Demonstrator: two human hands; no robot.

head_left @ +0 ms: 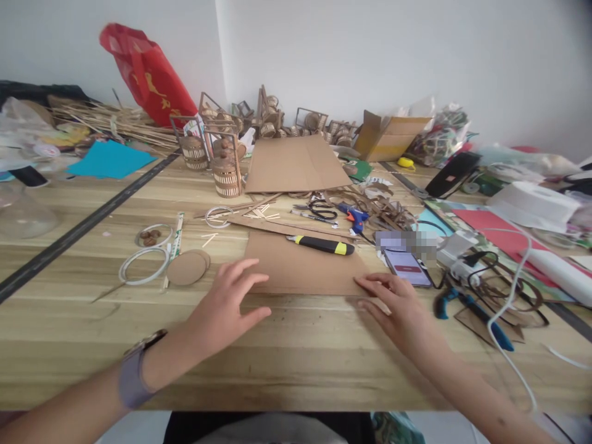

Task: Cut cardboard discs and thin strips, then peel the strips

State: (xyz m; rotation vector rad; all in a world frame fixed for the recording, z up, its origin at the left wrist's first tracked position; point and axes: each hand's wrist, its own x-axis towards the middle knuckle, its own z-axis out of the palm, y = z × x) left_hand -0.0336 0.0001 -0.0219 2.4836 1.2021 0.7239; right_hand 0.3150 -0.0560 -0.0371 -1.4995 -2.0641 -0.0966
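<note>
A brown cardboard sheet [300, 271] lies flat on the wooden table in front of me. Across its far part rests a black and yellow utility knife [324, 244]. My left hand [229, 299] is by the sheet's near left corner, fingers and thumb spread, holding nothing. At the near right corner, my right hand [393, 302] has its fingertips touching the cardboard edge, with the thumb apart below them. Left of the sheet are round cardboard discs [186, 268] and white rings [144, 265]. A phone [407, 268] lies just beyond my right hand.
Behind the sheet are scissors [322, 208], a blue glue gun [355, 217] and a larger cardboard piece [298, 163]. Small bamboo baskets [226, 176] stand further back. Blue-handled pliers [490, 324] and a white cable [506, 302] are on the right.
</note>
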